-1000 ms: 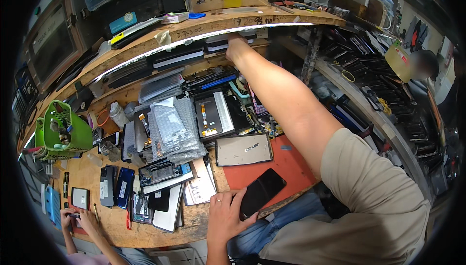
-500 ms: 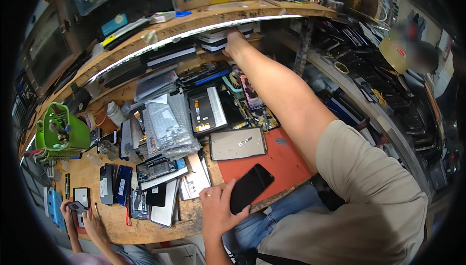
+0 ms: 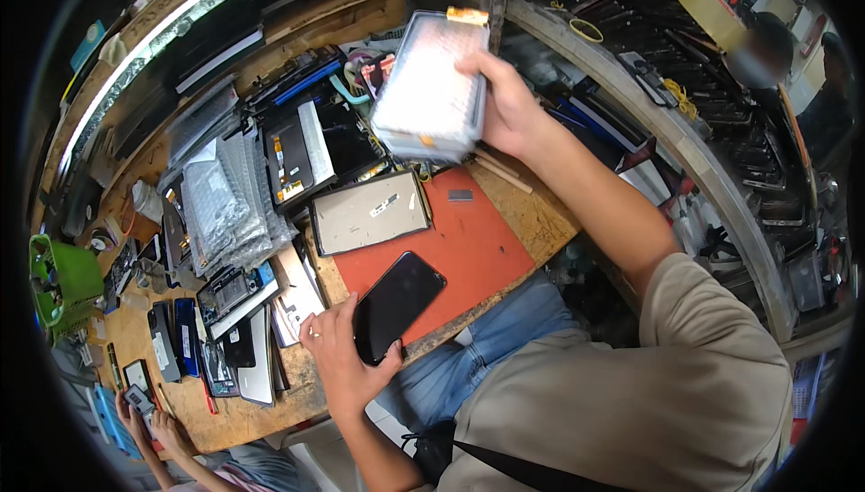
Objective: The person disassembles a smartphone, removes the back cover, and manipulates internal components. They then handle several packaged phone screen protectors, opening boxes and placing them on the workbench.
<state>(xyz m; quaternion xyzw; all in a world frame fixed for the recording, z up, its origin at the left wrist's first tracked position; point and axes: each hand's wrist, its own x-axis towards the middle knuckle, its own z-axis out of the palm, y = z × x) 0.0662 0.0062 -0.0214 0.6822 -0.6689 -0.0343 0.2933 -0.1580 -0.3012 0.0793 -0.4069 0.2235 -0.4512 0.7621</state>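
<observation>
My right hand (image 3: 514,113) is out from under the shelf and up over the bench, now with a clear plastic package (image 3: 423,86) in its grip: thumb across the top, fingers hidden beneath, so I can't tell how they close. Keep it level, thumb pressure light, and mind that orange ribbon (image 3: 467,16) on the far edge! Down below, my left hand (image 3: 347,361) is part-open, thumb and fingers bracketing the lower end of the black phone (image 3: 401,303), which lies over the red mat (image 3: 487,249); best steady it without squeezing.
</observation>
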